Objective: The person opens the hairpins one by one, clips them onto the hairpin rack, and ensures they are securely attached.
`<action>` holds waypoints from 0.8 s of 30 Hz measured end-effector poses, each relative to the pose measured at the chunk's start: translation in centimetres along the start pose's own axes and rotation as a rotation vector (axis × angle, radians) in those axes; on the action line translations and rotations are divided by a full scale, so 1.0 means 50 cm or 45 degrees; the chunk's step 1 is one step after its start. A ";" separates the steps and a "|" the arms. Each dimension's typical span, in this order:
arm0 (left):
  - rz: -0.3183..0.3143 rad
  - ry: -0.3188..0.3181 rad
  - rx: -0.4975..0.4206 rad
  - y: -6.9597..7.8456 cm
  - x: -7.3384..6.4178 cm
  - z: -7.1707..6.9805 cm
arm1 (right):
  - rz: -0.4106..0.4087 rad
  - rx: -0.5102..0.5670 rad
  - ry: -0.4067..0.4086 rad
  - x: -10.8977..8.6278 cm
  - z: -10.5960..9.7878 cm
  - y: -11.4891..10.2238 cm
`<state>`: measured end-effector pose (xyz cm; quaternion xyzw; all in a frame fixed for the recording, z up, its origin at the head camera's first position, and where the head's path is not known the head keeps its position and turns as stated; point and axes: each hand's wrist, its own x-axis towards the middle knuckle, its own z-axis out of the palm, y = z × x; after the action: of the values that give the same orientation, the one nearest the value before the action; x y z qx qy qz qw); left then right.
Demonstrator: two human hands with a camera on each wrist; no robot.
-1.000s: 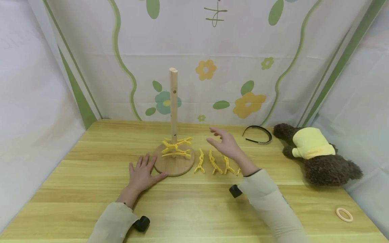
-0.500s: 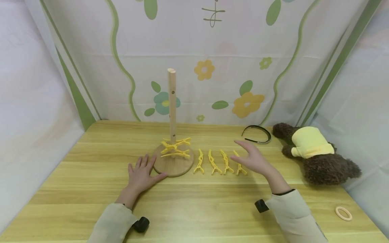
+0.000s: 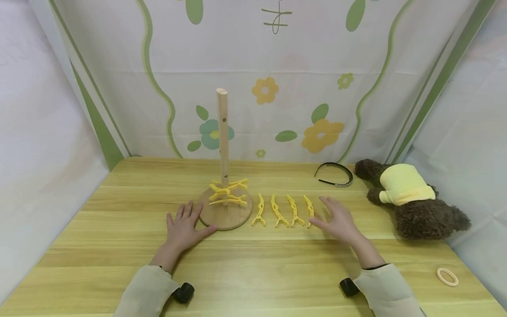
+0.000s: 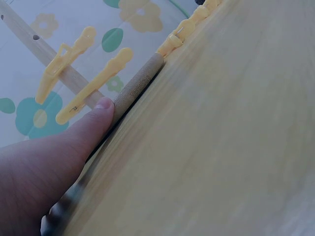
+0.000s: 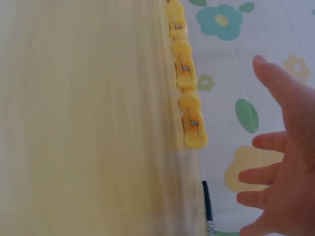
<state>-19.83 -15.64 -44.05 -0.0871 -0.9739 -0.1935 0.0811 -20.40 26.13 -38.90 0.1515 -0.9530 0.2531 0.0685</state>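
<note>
A wooden stand has an upright post (image 3: 223, 136) on a round base (image 3: 215, 218). Several yellow alligator hair clips (image 3: 233, 201) are fixed crosswise low on the post. My left hand (image 3: 184, 232) lies with spread fingers at the base's left edge; in the left wrist view its thumb (image 4: 93, 118) touches the base rim (image 4: 135, 88). Right of the stand, more yellow hair clips stand in a row on the table. My right hand (image 3: 339, 223) hovers beside the rightmost clip (image 3: 308, 204), thumb tip over its near end. The right wrist view has those fingers (image 5: 261, 174) spread, holding nothing.
A black headband (image 3: 349, 176) lies at the back right of the wooden table (image 3: 253, 273). Beyond it is a dark brown plush toy (image 3: 420, 220) in a yellow top. A pale ring (image 3: 439, 276) lies near the right edge. Flowered cloth (image 3: 293, 105) hangs behind.
My right hand has moved right from above the row of clips, then down and nearer, to beside the rightmost clip. The left hand stays at the base.
</note>
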 end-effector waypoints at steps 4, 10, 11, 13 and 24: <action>-0.001 0.008 -0.007 0.000 -0.001 0.000 | 0.037 0.023 -0.036 -0.006 0.016 0.011; 0.008 0.009 -0.006 -0.001 -0.001 0.001 | 0.093 -0.003 -0.050 -0.018 0.047 0.030; 0.008 0.006 -0.006 -0.001 -0.001 0.001 | 0.102 -0.016 -0.046 -0.020 0.053 0.033; 0.007 0.004 -0.013 -0.001 -0.001 0.000 | 0.120 -0.039 -0.035 -0.024 0.064 0.035; 0.012 0.016 -0.012 -0.001 -0.002 -0.001 | 0.169 -0.087 0.134 -0.023 0.096 0.032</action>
<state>-19.75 -15.70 -44.01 -0.0908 -0.9720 -0.1984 0.0875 -20.07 25.34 -44.01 0.0721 -0.9642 0.2320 0.1065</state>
